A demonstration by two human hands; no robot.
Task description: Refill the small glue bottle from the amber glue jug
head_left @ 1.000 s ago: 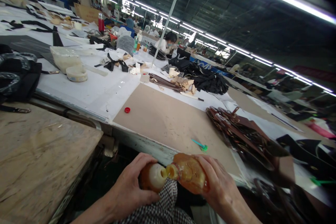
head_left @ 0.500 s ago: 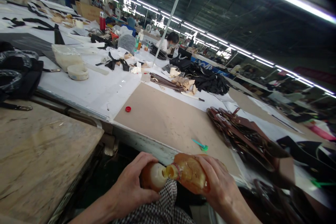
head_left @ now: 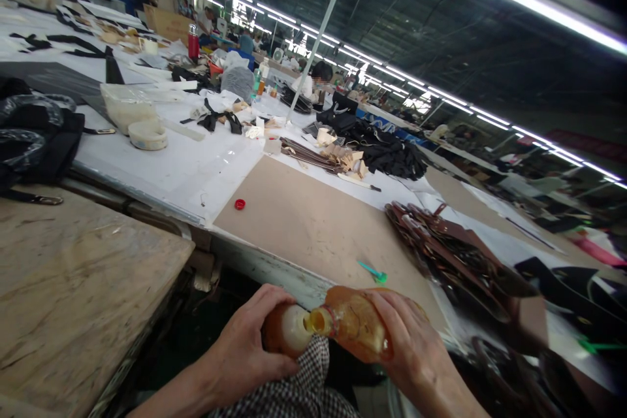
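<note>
Far left, lower corner of the frame, here's a tan, stained tabletop (head_left: 73, 261), and above it at mid-left a pale roll of tape (head_left: 147, 136) lies on the white table covering (head_left: 181, 176). Moving right, a small red bottle cap (head_left: 240, 204) sits on the beige sheet (head_left: 304, 209), left of centre. Now bottom centre, the main action: the left hand (head_left: 242, 346) is wrapped firmly around a squeeze bottle (head_left: 294, 332), amber and darker in its body, milky-white at the shoulder, with a yellowish, uncapped neck. Right up against that neck comes the mouth of a clear plastic bottle (head_left: 357, 326), tipped nearly onto its side, neck to the left; whether the rims touch, can't tell! It's glossy, see-through, tinted honey-amber, with uneven sides and an open mouth. The right hand (head_left: 409, 343) grips its base end, fingers over the top. Just above, a green nozzle cap (head_left: 376, 273) with a thin teal tip lies on the sheet, and far right there's a heap of brown leather pieces (head_left: 455, 248), shiny and overlapping.
</note>
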